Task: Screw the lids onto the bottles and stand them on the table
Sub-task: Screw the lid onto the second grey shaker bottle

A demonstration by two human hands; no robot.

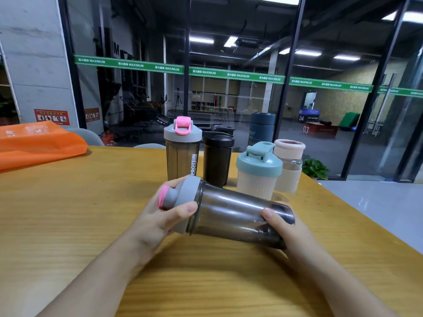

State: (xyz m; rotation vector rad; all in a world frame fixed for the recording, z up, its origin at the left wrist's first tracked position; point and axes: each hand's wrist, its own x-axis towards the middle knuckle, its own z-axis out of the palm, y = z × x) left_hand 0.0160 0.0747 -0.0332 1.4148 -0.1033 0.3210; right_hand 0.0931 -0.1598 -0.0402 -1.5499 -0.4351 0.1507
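Observation:
A smoky transparent bottle (238, 213) lies almost on its side above the wooden table (91, 213), its base to the right. Its grey lid with a pink cap (180, 200) sits on its mouth at the left. My left hand (164, 216) grips the lid, thumb on the rim. My right hand (281, 227) holds the bottle's base end. Behind it stand a matching bottle with a grey and pink lid (183, 149), a black bottle (217, 156), a cream bottle with a teal lid (257, 170) and a clear bottle with a pale pink lid (288, 163).
An orange bag (39, 143) lies at the table's far left. A dark blue flask (262, 126) stands behind the row. The table's right edge runs diagonally past the bottles, with a potted plant (317, 169) on the floor beyond. Glass walls stand behind.

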